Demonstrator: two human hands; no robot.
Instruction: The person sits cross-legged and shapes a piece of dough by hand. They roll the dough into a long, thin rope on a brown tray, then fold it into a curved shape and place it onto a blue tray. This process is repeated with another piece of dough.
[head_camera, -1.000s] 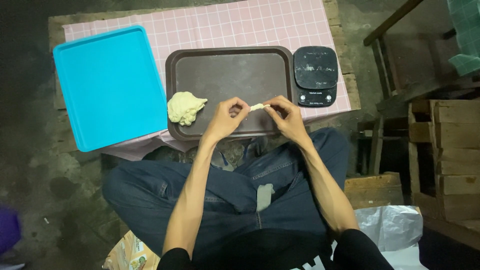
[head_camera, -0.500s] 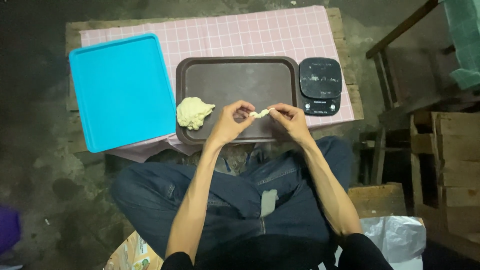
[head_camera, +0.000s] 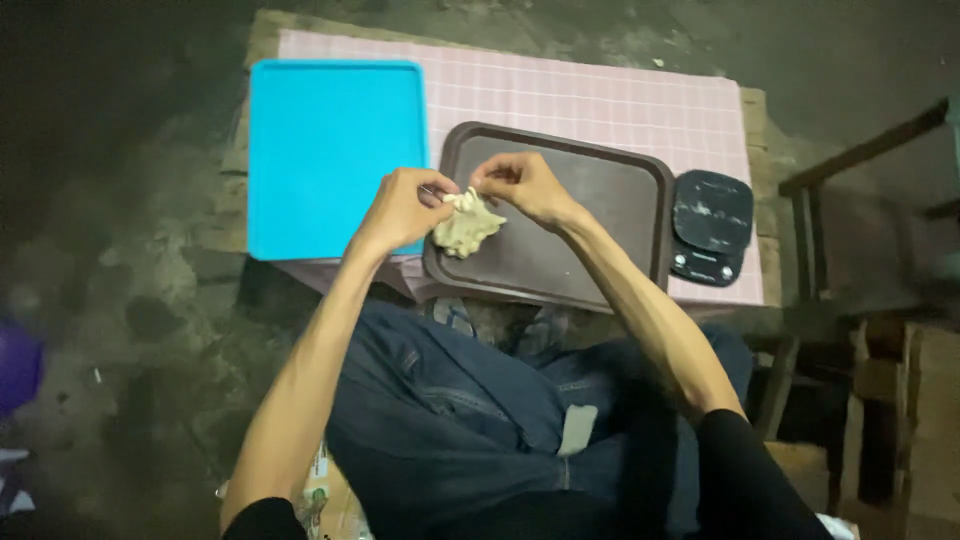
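A pale, lumpy piece of dough (head_camera: 466, 230) lies at the left end of a dark brown tray (head_camera: 600, 215). My left hand (head_camera: 400, 210) and my right hand (head_camera: 522, 185) meet over the lump. The fingertips of both pinch its upper edge. My forearms reach in from below, over my lap in blue jeans. I cannot tell whether the dough is lifted or still rests on the tray.
A bright blue tray (head_camera: 335, 150) lies left of the brown one on a pink checked cloth (head_camera: 600, 100). A black kitchen scale (head_camera: 712, 225) sits to the right. A wooden chair frame (head_camera: 850, 200) and crates (head_camera: 900, 400) stand at the right, a purple object (head_camera: 15, 365) at the far left.
Both hands, which held a small strip of dough between them at the tray's front middle, have moved left to the dough lump. The view has also shifted.
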